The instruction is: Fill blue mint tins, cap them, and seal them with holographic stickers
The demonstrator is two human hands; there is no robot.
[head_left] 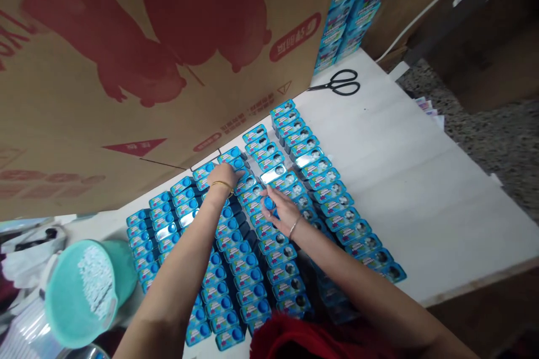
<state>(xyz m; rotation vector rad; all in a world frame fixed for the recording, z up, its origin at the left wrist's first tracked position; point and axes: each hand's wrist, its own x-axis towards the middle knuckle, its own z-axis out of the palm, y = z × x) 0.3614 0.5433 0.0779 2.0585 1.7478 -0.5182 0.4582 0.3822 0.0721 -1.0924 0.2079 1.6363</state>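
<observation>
Rows of small blue printed tins (278, 255) stand close together on the white table. Those on the left have round blue caps (238, 334) in their tops, while several on the right show round openings with pale bits inside. My left hand (222, 175), with a gold bangle at the wrist, reaches down onto the tins in a middle row. Its fingers are bent against a tin top, and what they pinch, if anything, is hidden. To the right, my right hand (286, 214) is curled palm up above the uncapped tins, holding a blue cap (268, 202).
A big cardboard box (202, 95) with red print stands behind the rows. Black scissors (339, 83) lie near stacked blue packs (343, 17). At left is a teal bucket (61, 291) containing pale pieces (96, 280). White table surface (421, 179) extends right.
</observation>
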